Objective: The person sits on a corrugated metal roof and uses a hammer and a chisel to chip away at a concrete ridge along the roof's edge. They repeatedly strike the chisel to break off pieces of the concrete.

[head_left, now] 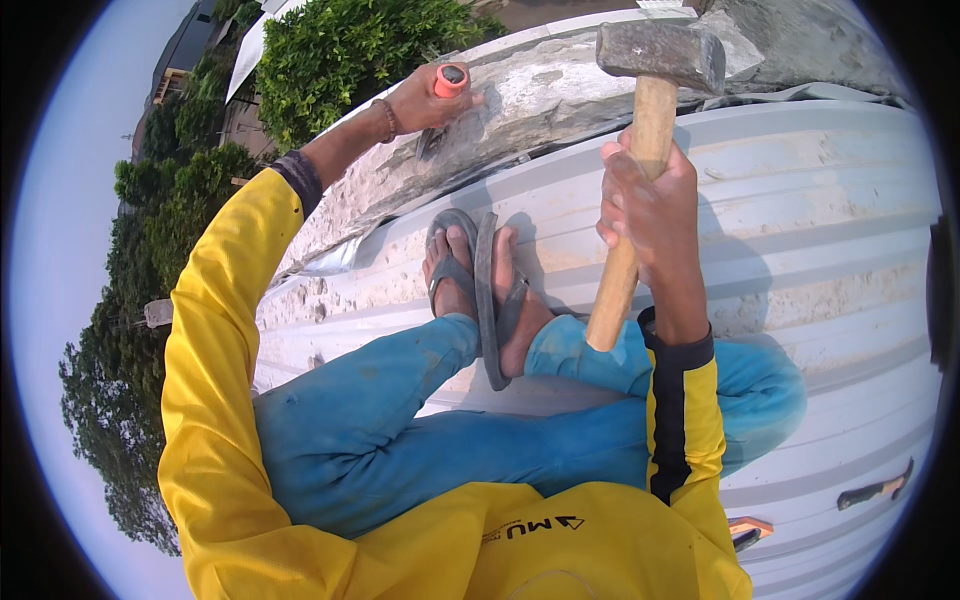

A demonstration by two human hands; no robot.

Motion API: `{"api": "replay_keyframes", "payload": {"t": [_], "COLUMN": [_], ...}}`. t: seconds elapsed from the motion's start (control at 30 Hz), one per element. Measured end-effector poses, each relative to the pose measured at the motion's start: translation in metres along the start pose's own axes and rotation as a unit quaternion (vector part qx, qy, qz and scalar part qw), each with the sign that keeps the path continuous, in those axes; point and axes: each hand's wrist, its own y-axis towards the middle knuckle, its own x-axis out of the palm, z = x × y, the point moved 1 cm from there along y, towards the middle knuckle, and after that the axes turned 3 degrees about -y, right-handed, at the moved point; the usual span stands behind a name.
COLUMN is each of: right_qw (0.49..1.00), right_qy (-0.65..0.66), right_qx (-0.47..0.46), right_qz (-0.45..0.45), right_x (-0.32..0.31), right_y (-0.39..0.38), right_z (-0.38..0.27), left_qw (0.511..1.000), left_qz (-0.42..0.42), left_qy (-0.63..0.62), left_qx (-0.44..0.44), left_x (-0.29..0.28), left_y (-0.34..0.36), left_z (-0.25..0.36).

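My right hand (pixel 648 200) is wrapped round the wooden handle of a hammer (pixel 660 58) with a heavy, worn metal head. The hammer is raised, its head up and its handle slanting down toward my knee. At the far left, my left hand (pixel 420 105) grips a chisel by its orange-red handle (pixel 451 82). The chisel's dark blade (pixel 430 143) comes out below the hand against a rough concrete ledge (pixel 540 90). Where exactly its tip meets the concrete is hard to make out. The hammer head is apart from the chisel.
I sit on a ribbed white metal sheet roof (pixel 800 220) strewn with rubble near the ledge. Below right lie a dark-handled tool (pixel 875 492) and an orange-and-black tool (pixel 748 530). My sandalled feet (pixel 480 270) rest close to the ledge. Trees (pixel 350 55) stand beyond the roof's edge.
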Motion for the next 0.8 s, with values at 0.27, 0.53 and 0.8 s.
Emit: {"api": "replay_keyframes", "payload": {"t": [0.27, 0.53, 0.8], "right_qw": [1.000, 0.999, 0.994], "right_qy": [0.011, 0.000, 0.002], "right_qx": [0.012, -0.032, -0.099], "right_qz": [0.005, 0.019, 0.037], "right_x": [0.002, 0.003, 0.005], "right_y": [0.001, -0.003, -0.014], "right_z": [-0.003, -0.004, -0.019], "left_qw": [0.958, 0.960, 0.963], "left_qz": [0.181, 0.159, 0.114], "left_qy": [0.180, 0.142, 0.083], "left_qx": [0.128, 0.183, 0.228], "left_x": [-0.066, -0.026, 0.003], "left_y": [0.002, 0.043, 0.063], "left_z": [-0.014, 0.123, 0.119]}}
